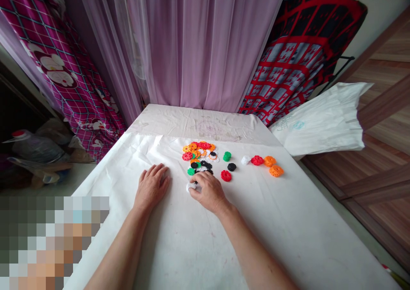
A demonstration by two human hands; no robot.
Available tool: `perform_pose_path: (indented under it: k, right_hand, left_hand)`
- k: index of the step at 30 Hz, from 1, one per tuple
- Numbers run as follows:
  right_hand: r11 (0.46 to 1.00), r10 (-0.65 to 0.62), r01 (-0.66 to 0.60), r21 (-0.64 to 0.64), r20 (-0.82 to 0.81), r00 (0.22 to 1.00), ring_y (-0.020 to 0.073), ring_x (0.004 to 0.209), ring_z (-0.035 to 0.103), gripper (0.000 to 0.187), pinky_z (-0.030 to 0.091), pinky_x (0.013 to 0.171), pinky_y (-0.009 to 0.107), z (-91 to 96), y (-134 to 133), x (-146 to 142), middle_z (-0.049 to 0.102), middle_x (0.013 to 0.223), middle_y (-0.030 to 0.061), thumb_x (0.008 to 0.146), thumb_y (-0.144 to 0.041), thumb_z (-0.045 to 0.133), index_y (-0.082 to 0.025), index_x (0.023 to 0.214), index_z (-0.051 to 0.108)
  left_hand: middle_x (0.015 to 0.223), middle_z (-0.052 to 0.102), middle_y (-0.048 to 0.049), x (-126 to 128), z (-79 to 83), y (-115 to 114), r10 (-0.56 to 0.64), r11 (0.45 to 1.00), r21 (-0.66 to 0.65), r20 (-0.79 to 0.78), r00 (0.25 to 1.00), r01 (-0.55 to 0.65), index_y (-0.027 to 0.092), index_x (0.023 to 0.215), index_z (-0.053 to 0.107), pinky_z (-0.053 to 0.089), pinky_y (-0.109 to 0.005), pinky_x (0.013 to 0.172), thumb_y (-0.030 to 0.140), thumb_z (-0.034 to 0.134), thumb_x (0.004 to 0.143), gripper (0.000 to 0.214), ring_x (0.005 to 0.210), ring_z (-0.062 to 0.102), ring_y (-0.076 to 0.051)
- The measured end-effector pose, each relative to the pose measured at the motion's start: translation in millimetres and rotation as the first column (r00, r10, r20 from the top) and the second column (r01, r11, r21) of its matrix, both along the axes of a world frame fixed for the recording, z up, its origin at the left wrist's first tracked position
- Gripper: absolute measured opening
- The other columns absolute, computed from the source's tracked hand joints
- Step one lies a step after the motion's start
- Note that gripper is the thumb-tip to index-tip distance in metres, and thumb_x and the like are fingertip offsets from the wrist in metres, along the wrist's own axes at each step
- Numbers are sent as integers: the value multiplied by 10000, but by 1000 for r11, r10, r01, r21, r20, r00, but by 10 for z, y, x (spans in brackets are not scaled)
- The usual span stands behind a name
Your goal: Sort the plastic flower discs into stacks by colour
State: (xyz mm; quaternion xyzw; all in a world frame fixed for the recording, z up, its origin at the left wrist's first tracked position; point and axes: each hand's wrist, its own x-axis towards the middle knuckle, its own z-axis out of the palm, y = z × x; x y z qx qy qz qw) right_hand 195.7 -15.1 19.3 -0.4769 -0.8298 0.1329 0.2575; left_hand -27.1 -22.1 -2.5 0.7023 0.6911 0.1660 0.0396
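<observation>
My left hand (150, 186) lies on the white-covered table (179, 247), palm down, with nothing held and the thumb a little apart from the fingers. My right hand (209, 191) is bent at the near edge of a mixed pile of plastic snowflake discs (196, 151), its thumb and fingers around a white snowflake disc (190, 187). Whether it is one disc or a small stack I cannot tell. Right of the pile stand a green stack (227, 156), a black stack (231, 167) and a red stack (226, 176) of the same discs.
Farther right are a white stack (245, 160), another red stack (257, 160) and two orange stacks (276, 171). A white bag (323, 119) hangs over the table's right edge. Purple curtains (214, 46) hang behind; a plastic bottle (32, 147) stands at the left.
</observation>
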Motion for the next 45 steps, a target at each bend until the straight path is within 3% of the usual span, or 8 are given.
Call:
perform_pose_path:
  k: [7,12,19,22,27,34,45]
  right_hand:
    - [999,-27,27,31,-19,999,197,973,617,134,476,904,317,-15,118,125,723,993,31,864,-175,588,-238,908,698]
    - [986,-161,169,-7,249,955,225,1060,583,343,438,937,331,79,361,278,727,1081,55,875,-81,474,-237,1019,744]
    - [956,-230,289,-45,496,837,237,1106,548,321,396,928,331,78,541,367,687,1167,93,919,-155,474,-213,1098,733]
    - [946,-269,322,-24,493,828,241,1089,558,300,399,905,333,105,530,361,686,1152,106,944,-205,471,-199,1094,731]
    - [961,-228,272,-48,422,878,226,1043,583,238,411,865,310,131,442,281,707,1071,78,939,-333,549,-216,1025,737]
    - [956,-211,277,-91,443,872,215,1029,598,199,410,828,299,118,397,347,713,1048,64,912,-196,535,-223,940,730]
    - [951,-186,268,-153,410,893,220,1041,623,232,429,839,302,152,546,237,710,1100,72,862,-247,620,-215,1084,680]
  left_hand:
    - [1459,561,-74,-14,-25,2,-6,1000,6,1,1000,6,256,1300,606,319,-515,1150,410,402,950,434,1385,454,-285]
    - [1461,559,-73,-17,-37,2,-3,1000,15,6,1000,3,256,1304,606,312,-524,1152,422,397,956,438,1389,447,-290]
    - [1456,563,-82,-17,-41,5,-4,1000,17,-2,1000,4,252,1306,612,330,-537,1144,407,423,951,431,1377,467,-294]
    - [1451,567,-84,-15,-32,5,-4,1000,21,-3,1000,4,251,1297,619,340,-529,1140,402,424,950,426,1370,476,-292]
    - [1461,558,-83,-2,-2,-1,-1,1000,-5,-7,1000,1,229,1305,610,329,-532,1148,394,412,952,437,1379,465,-293]
    - [1460,557,-89,-3,-7,-3,0,1000,-4,-1,1000,0,222,1304,611,320,-541,1151,390,409,950,440,1380,463,-298]
    - [1453,565,-82,-9,-22,4,-1,1000,13,1,1000,1,244,1299,615,332,-533,1141,396,413,949,432,1382,460,-293]
